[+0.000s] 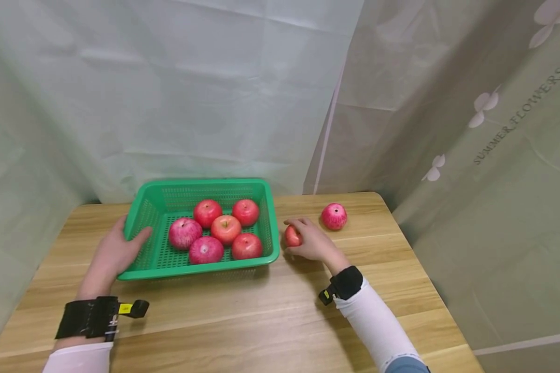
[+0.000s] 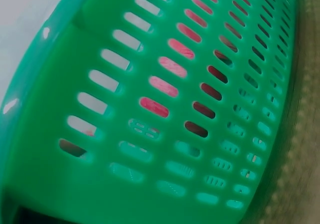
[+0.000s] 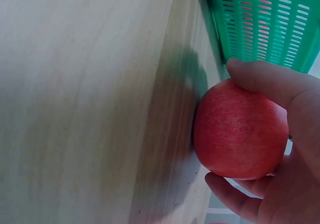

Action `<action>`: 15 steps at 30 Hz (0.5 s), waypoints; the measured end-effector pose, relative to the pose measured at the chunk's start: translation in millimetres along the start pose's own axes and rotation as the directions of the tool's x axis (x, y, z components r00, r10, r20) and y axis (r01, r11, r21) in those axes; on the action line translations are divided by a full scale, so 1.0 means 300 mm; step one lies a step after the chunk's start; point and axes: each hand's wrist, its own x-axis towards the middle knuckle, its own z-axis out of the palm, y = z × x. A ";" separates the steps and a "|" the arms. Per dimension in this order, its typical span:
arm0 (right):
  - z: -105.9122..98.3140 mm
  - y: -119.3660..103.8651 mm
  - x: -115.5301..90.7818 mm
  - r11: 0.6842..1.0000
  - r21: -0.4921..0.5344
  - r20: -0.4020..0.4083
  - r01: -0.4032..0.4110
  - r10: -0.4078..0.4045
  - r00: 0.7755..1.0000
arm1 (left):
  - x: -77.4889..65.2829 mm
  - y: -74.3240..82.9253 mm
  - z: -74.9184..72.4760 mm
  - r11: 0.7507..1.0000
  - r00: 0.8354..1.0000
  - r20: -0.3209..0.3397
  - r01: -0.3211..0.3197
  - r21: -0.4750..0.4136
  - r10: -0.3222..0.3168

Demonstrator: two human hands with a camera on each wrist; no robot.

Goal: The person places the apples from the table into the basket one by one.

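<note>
A green slotted plastic basket [image 1: 200, 272] stands on the wooden table with several red apples [image 1: 226, 230] inside. My left hand [image 1: 116, 251] grips its left rim, thumb over the inner side and the other fingers hidden outside. Just right of the basket, my right hand [image 1: 315, 242] holds a red apple [image 3: 240, 131], with fingers and thumb curled round its sides. In the right wrist view this apple is at table level, close to the basket wall [image 3: 240, 29]. The left wrist view is filled by the slotted basket wall [image 2: 165, 134], red fruit showing through.
Another pinkish-red apple [image 1: 334, 216] lies on the table [image 1: 242, 331] behind and right of my right hand. Pale grey-green curtains [image 1: 205, 103] hang at the back and both sides, close to the table's edges.
</note>
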 end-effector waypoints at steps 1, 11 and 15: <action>0.000 0.000 -0.001 1.000 0.001 0.000 -0.002 0.002 1.000 | 0.000 -0.001 0.000 1.000 1.000 0.002 0.006 -0.008 -0.006; 0.000 0.000 -0.005 1.000 -0.005 -0.013 -0.003 0.002 1.000 | 0.002 -0.020 -0.003 1.000 1.000 -0.002 -0.013 -0.014 0.013; -0.006 0.001 -0.005 1.000 -0.004 -0.016 -0.013 0.012 1.000 | 0.002 -0.023 -0.005 1.000 1.000 -0.005 -0.018 -0.007 0.018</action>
